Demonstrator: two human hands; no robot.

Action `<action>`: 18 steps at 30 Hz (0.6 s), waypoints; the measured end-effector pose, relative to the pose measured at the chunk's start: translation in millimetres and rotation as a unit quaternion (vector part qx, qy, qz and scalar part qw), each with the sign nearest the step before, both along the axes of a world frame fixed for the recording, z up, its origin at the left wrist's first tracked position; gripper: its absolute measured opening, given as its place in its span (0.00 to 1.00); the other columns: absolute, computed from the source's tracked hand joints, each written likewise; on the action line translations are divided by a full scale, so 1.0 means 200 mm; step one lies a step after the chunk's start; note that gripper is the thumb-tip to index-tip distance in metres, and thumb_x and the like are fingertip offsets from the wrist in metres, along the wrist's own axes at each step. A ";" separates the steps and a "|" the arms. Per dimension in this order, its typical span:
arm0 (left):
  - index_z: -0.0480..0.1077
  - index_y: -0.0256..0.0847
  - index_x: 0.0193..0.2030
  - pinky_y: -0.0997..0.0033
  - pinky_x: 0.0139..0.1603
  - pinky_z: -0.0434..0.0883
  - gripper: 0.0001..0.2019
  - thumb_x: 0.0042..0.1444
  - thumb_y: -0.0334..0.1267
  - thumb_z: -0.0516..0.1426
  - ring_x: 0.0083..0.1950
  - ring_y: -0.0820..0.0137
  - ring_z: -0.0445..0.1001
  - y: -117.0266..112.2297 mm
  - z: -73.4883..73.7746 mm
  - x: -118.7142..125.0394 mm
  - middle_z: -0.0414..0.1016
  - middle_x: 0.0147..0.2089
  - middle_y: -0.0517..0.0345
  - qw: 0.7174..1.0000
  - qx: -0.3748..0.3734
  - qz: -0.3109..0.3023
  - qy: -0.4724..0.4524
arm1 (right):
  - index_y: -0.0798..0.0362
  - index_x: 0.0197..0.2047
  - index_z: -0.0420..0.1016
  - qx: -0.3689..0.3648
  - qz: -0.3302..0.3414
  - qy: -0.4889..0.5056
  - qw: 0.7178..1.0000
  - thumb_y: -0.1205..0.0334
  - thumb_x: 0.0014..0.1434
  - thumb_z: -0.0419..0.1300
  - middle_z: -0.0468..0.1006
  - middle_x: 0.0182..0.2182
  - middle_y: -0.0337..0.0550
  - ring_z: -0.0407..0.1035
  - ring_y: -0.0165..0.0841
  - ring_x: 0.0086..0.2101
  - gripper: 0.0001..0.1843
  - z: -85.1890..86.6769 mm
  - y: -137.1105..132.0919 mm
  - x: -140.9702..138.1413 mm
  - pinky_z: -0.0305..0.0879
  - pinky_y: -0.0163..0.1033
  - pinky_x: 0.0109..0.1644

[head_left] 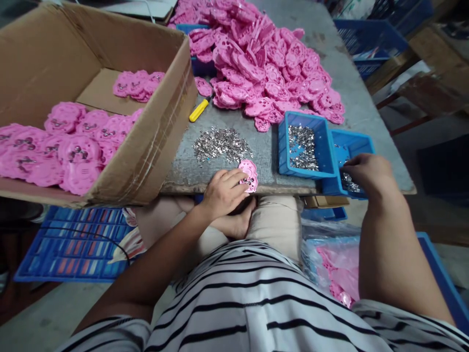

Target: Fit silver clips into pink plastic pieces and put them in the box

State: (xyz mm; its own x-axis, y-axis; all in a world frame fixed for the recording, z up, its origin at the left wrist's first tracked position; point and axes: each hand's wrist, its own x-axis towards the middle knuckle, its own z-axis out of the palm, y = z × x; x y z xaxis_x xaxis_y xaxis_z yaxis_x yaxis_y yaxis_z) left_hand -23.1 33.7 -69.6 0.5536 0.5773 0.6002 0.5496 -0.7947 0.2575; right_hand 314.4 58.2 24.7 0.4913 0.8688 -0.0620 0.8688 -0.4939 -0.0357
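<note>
At the table's front edge, my left hand [226, 191] holds a pink plastic piece [249, 172] with a scalloped rim, its fingers over the left side. Small shiny metal parts show on that piece, near the fingertips. My right hand [370, 171] reaches into the right blue bin [353, 139], fingers bent together over small metal parts [350, 183]; what they grip is hidden. Beside it, another blue bin [306, 120] contains more small silver parts [303, 146]. A loose heap of tiny metal pieces [222, 145] lies beyond my left hand.
On the left stands an open cardboard box [161, 117] with pink pieces [78, 146] bearing metal parts. A large pink pile [271, 68] covers the table's back. A yellow-handled screwdriver [199, 110] lies near the box. Below right is a bag of pink parts [337, 269].
</note>
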 end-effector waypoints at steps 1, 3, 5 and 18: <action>0.76 0.41 0.37 0.62 0.50 0.65 0.10 0.62 0.37 0.53 0.54 0.63 0.75 0.00 0.00 0.00 0.80 0.49 0.52 1.000 0.004 -0.001 -0.004 | 0.63 0.34 0.82 -0.010 -0.035 0.009 0.999 0.72 0.49 0.64 0.77 0.24 0.50 0.56 0.27 0.20 0.07 0.03 0.00 -0.03 0.54 0.39 0.30; 0.76 0.41 0.38 0.62 0.50 0.65 0.09 0.62 0.37 0.54 0.53 0.63 0.75 0.00 0.00 0.00 0.80 0.49 0.52 1.000 0.007 -0.005 -0.007 | 0.64 0.40 0.82 -0.012 -0.092 0.023 0.995 0.71 0.51 0.64 0.78 0.27 0.51 0.56 0.27 0.21 0.12 0.07 -0.01 -0.08 0.55 0.39 0.31; 0.76 0.41 0.38 0.62 0.50 0.64 0.09 0.61 0.37 0.54 0.54 0.63 0.75 0.00 0.00 -0.01 0.79 0.49 0.52 1.000 0.004 -0.009 -0.005 | 0.63 0.41 0.82 0.023 -0.112 0.025 0.993 0.71 0.52 0.64 0.78 0.27 0.51 0.55 0.27 0.22 0.12 0.11 -0.02 -0.12 0.55 0.40 0.32; 0.74 0.40 0.41 0.57 0.53 0.66 0.08 0.60 0.39 0.55 0.53 0.62 0.73 0.00 -0.02 -0.02 0.78 0.48 0.49 0.999 0.003 -0.037 0.018 | 0.54 0.26 0.72 0.122 0.094 0.491 0.858 0.60 0.48 0.66 0.66 0.15 0.33 0.55 0.22 0.15 0.08 0.13 -0.19 -0.58 0.51 0.33 0.19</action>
